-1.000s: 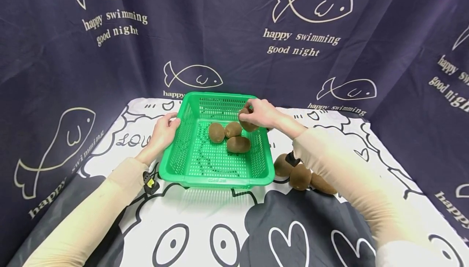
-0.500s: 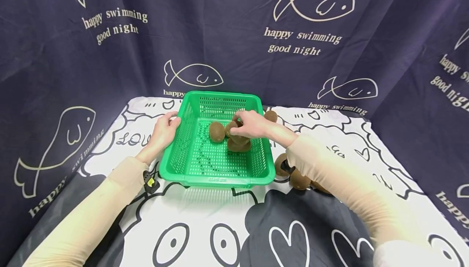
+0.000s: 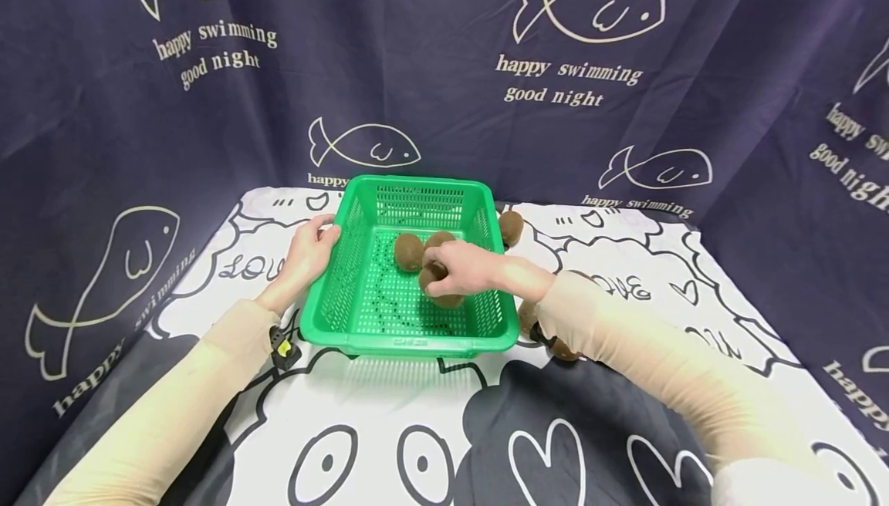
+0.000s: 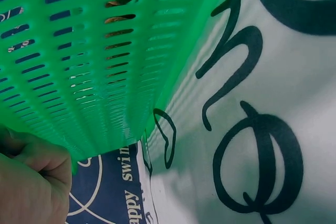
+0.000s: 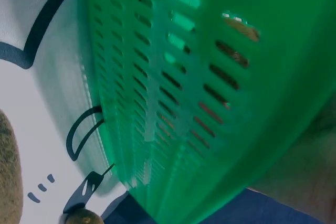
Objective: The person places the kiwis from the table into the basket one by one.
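Note:
A green plastic basket (image 3: 410,344) with slotted walls stands on the patterned cloth. My left hand (image 3: 309,253) grips its left rim; the left wrist view shows the curled fingers (image 4: 39,174) at the wall's edge. Inside the basket, my right hand (image 3: 472,268) holds a brown kiwi (image 3: 430,281) between thumb and fingers, low over the others. One kiwi (image 3: 408,252) lies just left of it and another kiwi (image 3: 441,240) behind it. Beneath the hand a further kiwi (image 3: 449,301) is mostly covered. The basket's wall hides most of the right hand in the right wrist view.
Outside the basket on the right, a kiwi (image 3: 511,226) lies near the back corner. Nearer the front, another kiwi (image 3: 562,350) is partly hidden by the right sleeve (image 3: 646,352). A dark blue curtain (image 3: 444,66) with fish drawings hangs behind the table.
My right hand has carried the kiwi from over the basket's right back rim down and left among the other kiwis. The left hand and the basket have stayed in place.

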Demonstrator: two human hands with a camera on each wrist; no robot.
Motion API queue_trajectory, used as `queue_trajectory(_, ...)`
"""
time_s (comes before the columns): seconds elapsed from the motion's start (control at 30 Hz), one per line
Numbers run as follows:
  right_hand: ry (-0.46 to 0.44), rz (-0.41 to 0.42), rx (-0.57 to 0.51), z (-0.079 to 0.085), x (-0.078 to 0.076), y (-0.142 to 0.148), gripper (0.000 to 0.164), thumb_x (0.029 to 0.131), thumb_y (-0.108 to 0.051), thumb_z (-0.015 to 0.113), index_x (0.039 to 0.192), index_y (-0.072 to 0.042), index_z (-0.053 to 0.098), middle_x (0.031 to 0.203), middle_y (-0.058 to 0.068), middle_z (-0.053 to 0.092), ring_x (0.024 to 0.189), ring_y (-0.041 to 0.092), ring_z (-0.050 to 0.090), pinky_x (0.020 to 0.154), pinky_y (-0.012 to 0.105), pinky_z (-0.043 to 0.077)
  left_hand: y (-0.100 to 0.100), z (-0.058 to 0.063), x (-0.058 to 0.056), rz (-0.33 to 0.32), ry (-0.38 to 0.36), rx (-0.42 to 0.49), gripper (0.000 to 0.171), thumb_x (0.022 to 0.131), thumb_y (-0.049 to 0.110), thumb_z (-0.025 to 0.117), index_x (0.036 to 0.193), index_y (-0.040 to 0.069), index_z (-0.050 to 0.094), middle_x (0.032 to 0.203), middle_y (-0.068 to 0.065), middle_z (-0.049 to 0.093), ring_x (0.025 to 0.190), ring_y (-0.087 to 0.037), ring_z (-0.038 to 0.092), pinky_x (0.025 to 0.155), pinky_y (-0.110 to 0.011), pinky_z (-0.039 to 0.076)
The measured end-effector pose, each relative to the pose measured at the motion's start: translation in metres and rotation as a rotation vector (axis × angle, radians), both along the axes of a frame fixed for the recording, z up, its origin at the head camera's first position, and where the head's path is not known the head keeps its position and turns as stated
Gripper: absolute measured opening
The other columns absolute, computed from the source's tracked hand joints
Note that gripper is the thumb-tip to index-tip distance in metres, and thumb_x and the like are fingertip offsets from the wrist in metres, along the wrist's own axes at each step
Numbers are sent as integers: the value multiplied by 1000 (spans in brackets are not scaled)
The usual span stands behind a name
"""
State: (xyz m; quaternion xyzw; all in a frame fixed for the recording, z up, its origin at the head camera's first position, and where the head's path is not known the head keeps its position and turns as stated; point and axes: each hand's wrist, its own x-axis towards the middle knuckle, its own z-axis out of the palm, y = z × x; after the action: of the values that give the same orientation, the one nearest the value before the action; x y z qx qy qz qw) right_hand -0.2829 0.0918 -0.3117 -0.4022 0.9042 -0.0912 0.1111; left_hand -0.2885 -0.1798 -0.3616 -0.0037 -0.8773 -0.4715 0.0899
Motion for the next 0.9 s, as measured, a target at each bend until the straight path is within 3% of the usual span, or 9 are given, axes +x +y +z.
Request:
queue_trajectory(0.17, 11, 37, 69, -1, 8, -2, 21, 89, -28, 66, 103, -12, 62, 77, -2, 48, 74, 14, 42, 64, 25, 35, 0, 0, -1, 8, 8, -24, 43, 101, 19, 43, 139, 0, 47, 104, -23, 64, 86, -25, 59, 72, -24, 46)
queue_trajectory(0.37, 14, 39, 105, -4, 14, -1, 23, 88, -29, 67, 104, -13, 62, 78, -1, 51, 77, 15, 44, 65, 25, 37, -1, 5, -1, 17, 11, -105, 43, 99, 18, 45, 139, 1, 47, 90, -15, 55, 78, -23, 50, 70, -30, 42)
queue_trajectory(0.6, 9, 32, 118, -9, 12, 3, 23, 89, -29, 67, 103, -12, 61, 84, 1, 53, 79, 15, 46, 66, 26, 38, -3, 11, 1, -47, 38, -225, 48, 100, 15, 41, 145, 1, 38, 114, -29, 61, 101, -39, 60, 92, -51, 48)
queue_trajectory(0.77, 23, 90, -5, -5, 6, 11, 17, 90, -22, 64, 95, -6, 64, 77, -1, 60, 71, 10, 52, 64, 22, 42, -1, 11, 4, -52, 85, -295, 44, 100, 14, 40, 141, -2, 42, 120, -31, 60, 102, -41, 62, 91, -54, 49)
queue_trajectory(0.9, 94, 9, -188, 9, -4, 28, 17, 90, -20, 63, 100, -7, 69, 81, 0, 72, 72, 10, 63, 67, 26, 52, 3, 11, 4, -55, 120, -296, 43, 100, 12, 42, 139, -4, 45, 119, -31, 61, 100, -41, 62, 91, -54, 49)
